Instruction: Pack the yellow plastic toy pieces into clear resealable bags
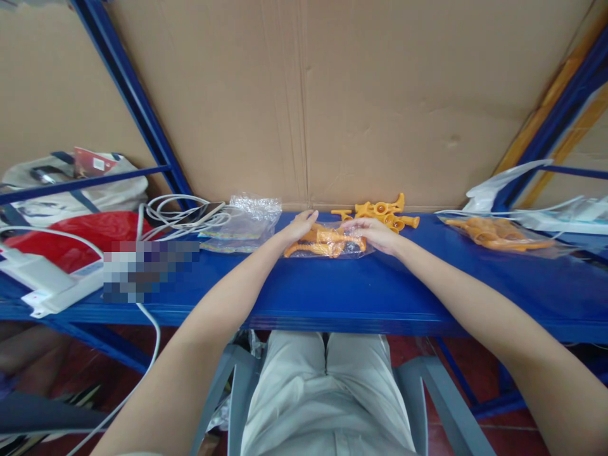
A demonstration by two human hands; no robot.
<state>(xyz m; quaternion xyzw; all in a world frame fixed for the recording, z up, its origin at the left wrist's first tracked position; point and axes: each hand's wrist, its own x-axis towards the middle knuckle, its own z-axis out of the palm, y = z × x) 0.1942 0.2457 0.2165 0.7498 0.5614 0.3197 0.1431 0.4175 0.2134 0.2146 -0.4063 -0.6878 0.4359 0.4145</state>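
A clear plastic bag (311,252) with several orange plastic parts (327,237) inside lies flat on the blue shelf top. At its left upper side is my left hand (300,227), its visible fingers stretched out against the bag. My right hand (375,234) is at the bag's right end, with the fingers bent over the plastic and the parts under it; the thumb is partly hidden. Just behind the bag, loose orange parts (380,209) with round cup-like openings lie in a small pile.
Flat clear bags (251,221) lie to the left, next to coiled white cables (185,218). A white power strip (52,285) and red cloth (61,234) are farther left. Another bag of orange parts (503,234) lies right. Cardboard (370,95) stands behind; blue posts (128,88) flank it.
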